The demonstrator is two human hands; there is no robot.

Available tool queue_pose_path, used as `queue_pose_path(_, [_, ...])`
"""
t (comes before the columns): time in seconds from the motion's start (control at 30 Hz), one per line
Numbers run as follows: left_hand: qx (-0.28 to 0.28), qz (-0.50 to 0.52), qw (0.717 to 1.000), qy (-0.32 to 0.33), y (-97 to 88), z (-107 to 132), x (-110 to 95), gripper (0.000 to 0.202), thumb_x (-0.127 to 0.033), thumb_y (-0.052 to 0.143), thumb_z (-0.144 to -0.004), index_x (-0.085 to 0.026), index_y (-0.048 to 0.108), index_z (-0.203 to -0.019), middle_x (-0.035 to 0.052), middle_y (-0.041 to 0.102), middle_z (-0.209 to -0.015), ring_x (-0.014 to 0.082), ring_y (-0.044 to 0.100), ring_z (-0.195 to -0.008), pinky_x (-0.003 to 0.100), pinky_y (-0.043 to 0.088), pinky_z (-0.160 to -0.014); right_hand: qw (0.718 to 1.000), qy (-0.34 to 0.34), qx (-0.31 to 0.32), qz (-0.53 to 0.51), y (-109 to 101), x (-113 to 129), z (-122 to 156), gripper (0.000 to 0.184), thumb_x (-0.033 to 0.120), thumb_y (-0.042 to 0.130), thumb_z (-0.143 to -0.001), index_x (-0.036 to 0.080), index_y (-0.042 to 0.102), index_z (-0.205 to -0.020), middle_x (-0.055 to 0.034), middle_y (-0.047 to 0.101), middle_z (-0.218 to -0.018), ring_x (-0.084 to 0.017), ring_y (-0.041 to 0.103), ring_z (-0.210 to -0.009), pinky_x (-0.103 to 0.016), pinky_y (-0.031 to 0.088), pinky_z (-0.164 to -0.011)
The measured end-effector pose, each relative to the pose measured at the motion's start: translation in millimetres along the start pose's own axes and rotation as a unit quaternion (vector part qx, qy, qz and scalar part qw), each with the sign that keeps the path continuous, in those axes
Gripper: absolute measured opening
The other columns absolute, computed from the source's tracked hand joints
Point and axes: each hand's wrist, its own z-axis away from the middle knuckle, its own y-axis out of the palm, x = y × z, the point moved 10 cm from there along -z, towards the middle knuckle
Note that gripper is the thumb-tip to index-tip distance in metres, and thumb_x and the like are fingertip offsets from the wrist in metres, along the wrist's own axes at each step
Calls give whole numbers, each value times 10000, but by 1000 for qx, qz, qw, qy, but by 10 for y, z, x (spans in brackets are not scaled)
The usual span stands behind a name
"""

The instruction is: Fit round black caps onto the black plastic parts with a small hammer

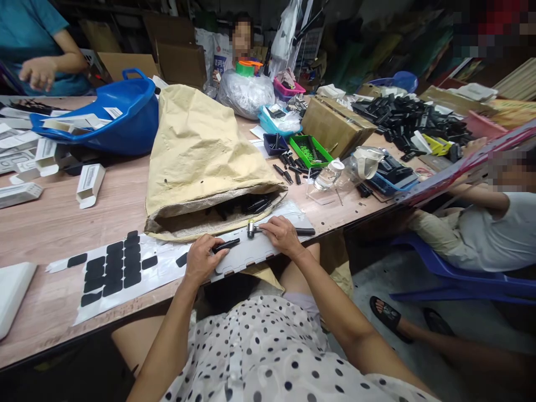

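Note:
My left hand (pixel 203 258) is closed round a slim black plastic part (pixel 228 244) that lies on a grey board (pixel 255 251) at the table's front edge. My right hand (pixel 282 234) grips a small hammer (pixel 251 228) with a black handle, its metal head resting on the board just right of the black part. Directly behind both hands lies a tan paper sack (pixel 201 156) on its side, its mouth open toward me with several black parts inside.
A white sheet with black adhesive pads (pixel 115 268) lies left of my hands. Behind are a blue basin (pixel 121 114), white boxes (pixel 90 184), a green tray (pixel 310 149), a cardboard box (pixel 335 125) and a black parts pile (pixel 402 117). Other people sit far left, behind, and right.

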Motion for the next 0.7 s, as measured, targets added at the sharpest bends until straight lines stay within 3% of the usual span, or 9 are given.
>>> queue_pose_path(0.27, [-5, 20, 1000, 20, -43, 5, -39, 124, -337, 686, -828, -238, 738, -882, 21, 666, -798, 210, 615, -788, 330, 498, -736, 999, 5, -36, -13, 23, -34, 29, 193, 249, 600, -959, 253, 754, -1074, -49, 648, -885, -209, 546, -854, -321, 433, -765])
queue_pose_path(0.43, [1, 93, 994, 53, -142, 188, -332, 174, -374, 648, -883, -220, 718, -923, 40, 696, -846, 188, 631, -776, 285, 508, -674, 999, 7, -41, -20, 4, -35, 31, 183, 251, 595, -958, 257, 748, -1057, -50, 645, -892, -212, 542, -852, -327, 438, -767])
queue_pose_path(0.5, [47, 123, 989, 65, -84, 341, -508, 200, -386, 625, -909, -217, 713, -968, 33, 699, -825, 163, 616, -701, 260, 493, -625, 999, 6, -43, -22, 0, -32, 34, 184, 245, 595, -955, 256, 746, -1060, -50, 644, -893, -213, 542, -856, -327, 439, -769])
queue_pose_path(0.6, [149, 153, 975, 63, 155, 607, -705, 205, -372, 582, -933, -223, 713, -985, 25, 710, -816, 146, 618, -667, 241, 488, -618, 999, 7, -48, -22, -3, -31, 40, 185, 237, 597, -947, 249, 744, -1059, -51, 645, -893, -214, 543, -861, -327, 438, -767])
queue_pose_path(0.7, [216, 134, 967, 9, 453, 815, -637, 173, -321, 573, -908, -227, 712, -950, 29, 728, -857, 170, 661, -739, 255, 512, -684, 999, 13, -47, -20, 7, -39, 41, 186, 239, 595, -946, 252, 745, -1055, -51, 643, -892, -217, 540, -862, -330, 434, -765])
